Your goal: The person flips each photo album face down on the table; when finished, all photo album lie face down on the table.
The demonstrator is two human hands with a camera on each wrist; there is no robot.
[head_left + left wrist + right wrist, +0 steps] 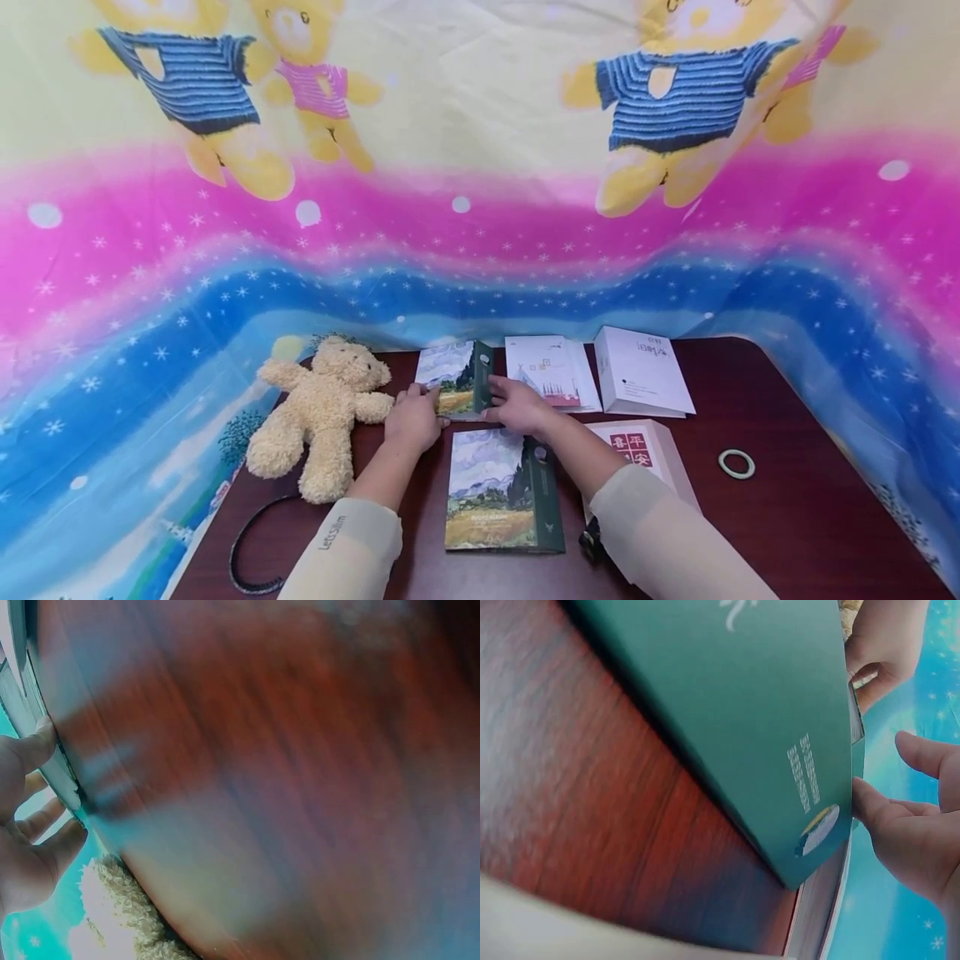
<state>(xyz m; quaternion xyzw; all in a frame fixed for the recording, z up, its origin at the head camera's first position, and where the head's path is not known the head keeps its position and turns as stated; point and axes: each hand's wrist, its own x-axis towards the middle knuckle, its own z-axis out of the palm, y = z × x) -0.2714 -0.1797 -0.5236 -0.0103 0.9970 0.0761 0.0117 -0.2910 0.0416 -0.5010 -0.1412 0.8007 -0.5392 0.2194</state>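
Here, both hands on the far photo album.
From the head view I see my left hand (411, 419) and right hand (517, 404) pinching the far album (455, 379) by its side edges, behind the near album (501, 492) on the desk (787, 500), beside the teddy bear (322, 412). Left wrist: fingers (34, 750) curl on its edge. Right wrist: fingertips (870, 806) press the green cover (780, 712).

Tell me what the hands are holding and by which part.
Both hold the far photo album: left hand grips its left edge, right hand touches its green spine side.
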